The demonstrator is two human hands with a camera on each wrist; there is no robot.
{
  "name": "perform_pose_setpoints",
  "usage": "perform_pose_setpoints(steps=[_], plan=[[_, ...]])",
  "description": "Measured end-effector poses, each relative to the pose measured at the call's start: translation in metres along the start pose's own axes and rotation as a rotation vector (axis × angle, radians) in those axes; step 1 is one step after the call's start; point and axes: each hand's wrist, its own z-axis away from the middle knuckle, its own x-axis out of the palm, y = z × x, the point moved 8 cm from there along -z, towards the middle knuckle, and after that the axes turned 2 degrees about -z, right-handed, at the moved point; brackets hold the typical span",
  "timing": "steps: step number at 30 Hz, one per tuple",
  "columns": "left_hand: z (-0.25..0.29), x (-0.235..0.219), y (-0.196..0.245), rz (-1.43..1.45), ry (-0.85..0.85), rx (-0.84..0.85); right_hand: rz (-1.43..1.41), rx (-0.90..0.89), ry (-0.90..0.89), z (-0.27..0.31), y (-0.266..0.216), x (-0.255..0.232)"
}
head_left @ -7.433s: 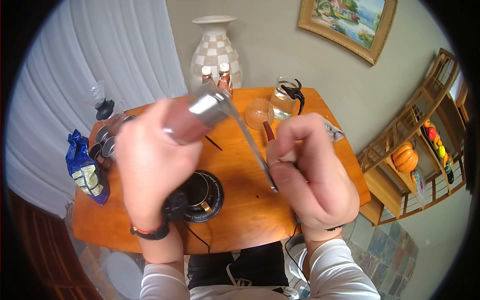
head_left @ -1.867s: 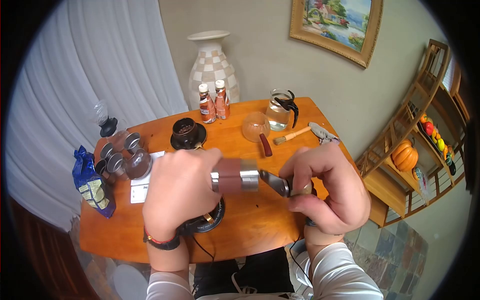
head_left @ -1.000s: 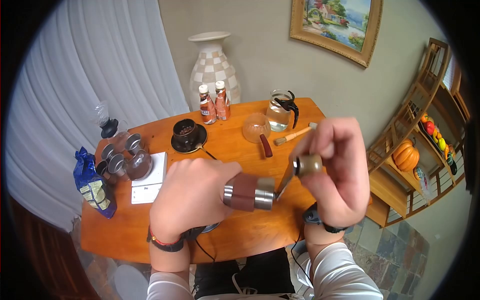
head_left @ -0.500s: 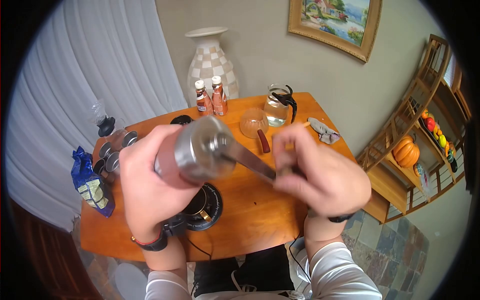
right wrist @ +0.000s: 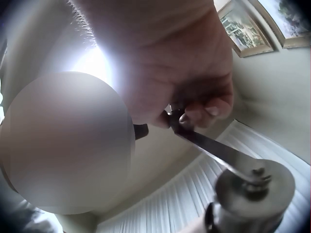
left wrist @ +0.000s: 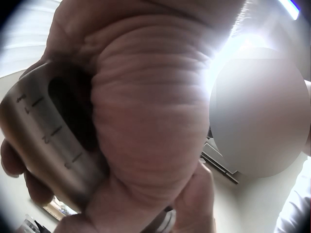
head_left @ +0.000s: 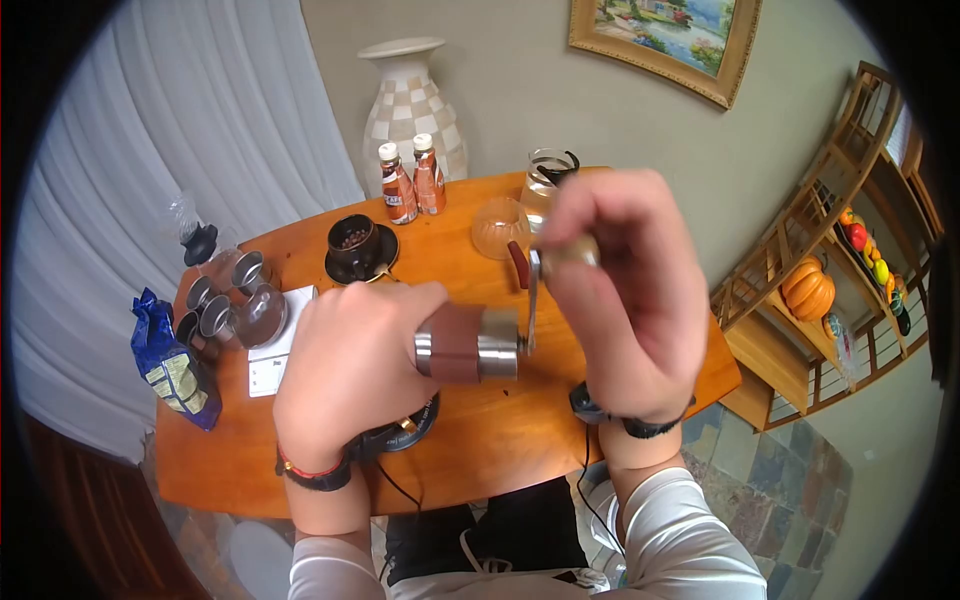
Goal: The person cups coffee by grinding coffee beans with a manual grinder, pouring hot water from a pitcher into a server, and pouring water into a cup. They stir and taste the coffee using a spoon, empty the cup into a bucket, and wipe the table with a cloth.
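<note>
I see the left hand clamped round the hand grinder, sideways above the tabletop; the right hand pinches its crank knob. I judge it rigid, fairly heavy, slick on bare metal; the reddish-brown band should hold best.

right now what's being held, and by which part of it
A hand grinder: the left hand grips its body, the right hand pinches the crank's knob.
</note>
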Motion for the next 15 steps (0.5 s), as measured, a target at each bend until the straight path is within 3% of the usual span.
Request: perform_pose_setpoints(steps=[1, 2, 4, 5, 6, 9, 13, 15], plan=[[0.0, 0.0, 0.0, 0.003, -0.001, -0.001, 0.125, -0.202, -0.069, 0.006, -0.017, 0.004], [0.001, -0.007, -0.003, -0.017, 0.086, -0.032, 0.127, -0.2, -0.07, 0.012, -0.024, 0.007], [0.002, -0.015, -0.005, -0.037, 0.171, -0.062, -0.189, 0.148, 0.034, 0.021, -0.016, 0.006], [0.003, -0.021, -0.009, -0.045, 0.236, -0.096, -0.14, 0.153, -0.108, 0.022, -0.011, 0.003], [0.005, -0.027, -0.012, -0.054, 0.301, -0.13, -0.141, 0.153, -0.108, 0.019, -0.015, -0.006], [0.005, -0.034, -0.016, -0.025, 0.39, -0.138, 0.121, 0.255, -0.693, 0.021, -0.011, 0.012], [0.01, -0.047, -0.019, 0.086, 0.534, -0.133, 0.132, 0.288, -0.722, 0.027, 0.004, 0.007], [0.015, -0.056, -0.018, 0.18, 0.564, -0.097, 0.316, 0.281, -0.554, 0.024, 0.014, -0.004]])
